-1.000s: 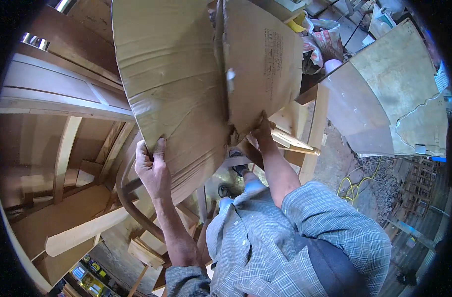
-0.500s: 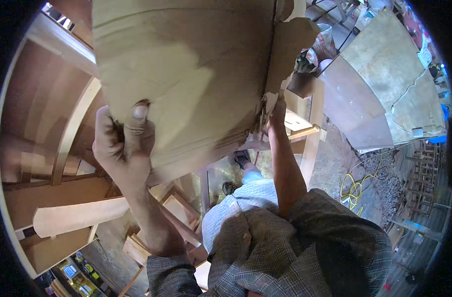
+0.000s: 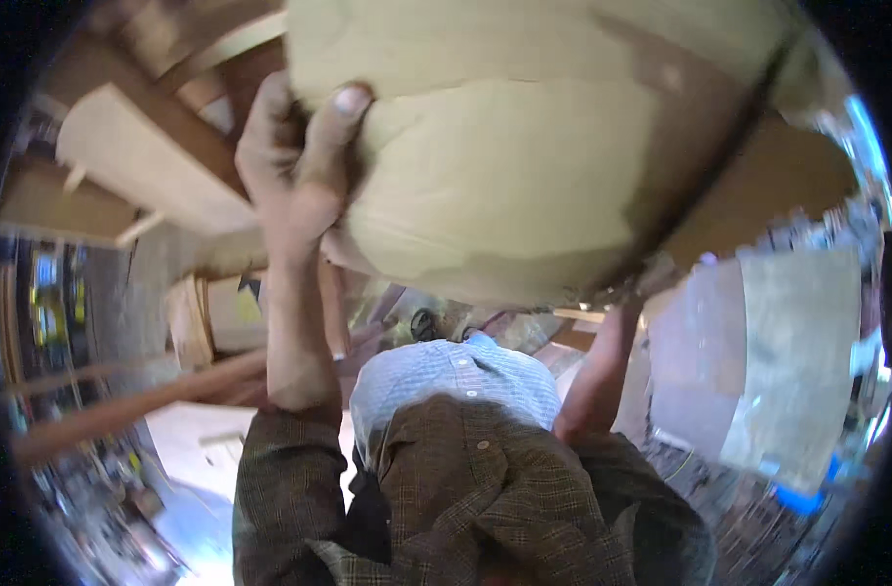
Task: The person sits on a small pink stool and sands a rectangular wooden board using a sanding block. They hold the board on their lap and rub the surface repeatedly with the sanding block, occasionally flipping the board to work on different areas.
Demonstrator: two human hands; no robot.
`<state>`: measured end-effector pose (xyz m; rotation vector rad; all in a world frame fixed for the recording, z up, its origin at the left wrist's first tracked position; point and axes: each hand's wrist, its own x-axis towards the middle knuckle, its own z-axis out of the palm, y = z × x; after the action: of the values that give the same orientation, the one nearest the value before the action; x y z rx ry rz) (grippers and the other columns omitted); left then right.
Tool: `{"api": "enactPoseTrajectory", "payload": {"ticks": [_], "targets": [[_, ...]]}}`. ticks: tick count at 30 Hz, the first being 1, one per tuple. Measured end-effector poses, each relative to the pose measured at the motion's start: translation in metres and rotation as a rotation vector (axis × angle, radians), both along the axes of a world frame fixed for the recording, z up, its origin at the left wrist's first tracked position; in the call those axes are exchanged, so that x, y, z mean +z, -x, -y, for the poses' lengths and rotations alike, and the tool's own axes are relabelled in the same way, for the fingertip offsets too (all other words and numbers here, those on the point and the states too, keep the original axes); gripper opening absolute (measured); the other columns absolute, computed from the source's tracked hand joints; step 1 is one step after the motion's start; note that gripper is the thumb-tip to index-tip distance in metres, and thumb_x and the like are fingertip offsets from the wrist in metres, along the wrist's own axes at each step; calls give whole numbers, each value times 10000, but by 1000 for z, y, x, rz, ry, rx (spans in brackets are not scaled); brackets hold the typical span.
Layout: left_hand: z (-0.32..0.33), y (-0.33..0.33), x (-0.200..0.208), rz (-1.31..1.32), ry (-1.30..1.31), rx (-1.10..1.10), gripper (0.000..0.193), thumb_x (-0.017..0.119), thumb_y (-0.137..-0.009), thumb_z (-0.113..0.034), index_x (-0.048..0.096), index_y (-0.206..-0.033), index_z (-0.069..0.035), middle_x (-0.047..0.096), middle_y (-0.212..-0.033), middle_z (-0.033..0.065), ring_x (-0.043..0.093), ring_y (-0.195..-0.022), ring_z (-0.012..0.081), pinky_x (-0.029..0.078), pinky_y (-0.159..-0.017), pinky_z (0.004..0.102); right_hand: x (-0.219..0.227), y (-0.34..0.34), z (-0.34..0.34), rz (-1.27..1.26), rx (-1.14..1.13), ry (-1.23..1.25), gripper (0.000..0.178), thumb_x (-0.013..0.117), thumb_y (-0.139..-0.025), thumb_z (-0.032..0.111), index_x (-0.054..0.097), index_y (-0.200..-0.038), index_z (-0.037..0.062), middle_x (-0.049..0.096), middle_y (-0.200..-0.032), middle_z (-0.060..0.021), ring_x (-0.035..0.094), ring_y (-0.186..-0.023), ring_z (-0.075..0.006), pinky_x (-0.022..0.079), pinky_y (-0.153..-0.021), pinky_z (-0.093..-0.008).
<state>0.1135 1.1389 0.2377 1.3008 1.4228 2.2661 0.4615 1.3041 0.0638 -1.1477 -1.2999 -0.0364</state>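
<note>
A big sheet of brown cardboard (image 3: 504,186) is held up in front of me, filling the upper middle of the view. A dark crease runs slantwise near its right side, with a further flap beyond it. My left hand (image 3: 304,166) is closed on its left edge, thumb on the near face and fingers curled behind. At the lower right edge of the sheet, my right hand (image 3: 622,317) reaches up and supports it. The fingers of that hand are hidden by the cardboard.
A pale curved wooden panel (image 3: 148,156) and other wooden furniture parts stand at the left. A reddish wooden bar (image 3: 143,405) crosses low on the left. Large flat boards (image 3: 788,361) stand at the right. Much of the surroundings is blurred.
My view has turned, and the cardboard now reaches further right across it. Both hands have stayed on the sheet. The sheet's torn edge, seen before beside my right hand, is now mostly blurred.
</note>
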Motion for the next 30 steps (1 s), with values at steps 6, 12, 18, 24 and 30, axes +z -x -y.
{"api": "enactPoseTrajectory", "payload": {"ticks": [6, 12, 18, 24, 30], "targets": [[29, -12, -27, 156, 230, 137, 306, 683, -853, -219, 597, -1044, 4, 606, -697, 20, 518, -590, 58, 418, -525, 223, 22, -2, 0, -271, 307, 92, 548, 551, -890, 343, 451, -1286, -21, 538, -1225, -164, 514, -1124, -295, 429, -966, -421], [44, -57, -84, 105, 199, 382, 341, 716, -796, -277, 612, -880, 37, 581, -649, 126, 554, -604, 180, 459, -592, 343, 37, -40, -2, -475, 589, 206, 555, 560, -868, 323, 453, -1273, -42, 529, -1224, -190, 508, -1129, -315, 434, -951, -436], [73, -96, -118, 210, 453, 405, 402, 676, -816, -336, 602, -890, 52, 593, -705, 207, 609, -677, 293, 459, -634, 402, 48, -57, -9, -555, 751, 297, 562, 569, -847, 302, 456, -1259, -63, 521, -1222, -216, 502, -1134, -334, 439, -937, -450], [113, -142, -134, 264, 512, 429, 375, 634, -878, -342, 603, -902, 30, 599, -701, 96, 552, -668, 138, 450, -618, 331, 52, -92, 5, -634, 874, 359, 569, 578, -825, 281, 459, -1245, -84, 513, -1221, -242, 496, -1139, -354, 443, -922, -465], [196, -164, -137, 242, 616, 517, 393, 602, -879, -339, 587, -933, 50, 623, -799, 212, 610, -775, 302, 460, -704, 412, 62, -112, 37, -680, 1016, 427, 576, 587, -804, 261, 461, -1231, -104, 505, -1220, -268, 490, -1144, -373, 448, -907, -480]]}}
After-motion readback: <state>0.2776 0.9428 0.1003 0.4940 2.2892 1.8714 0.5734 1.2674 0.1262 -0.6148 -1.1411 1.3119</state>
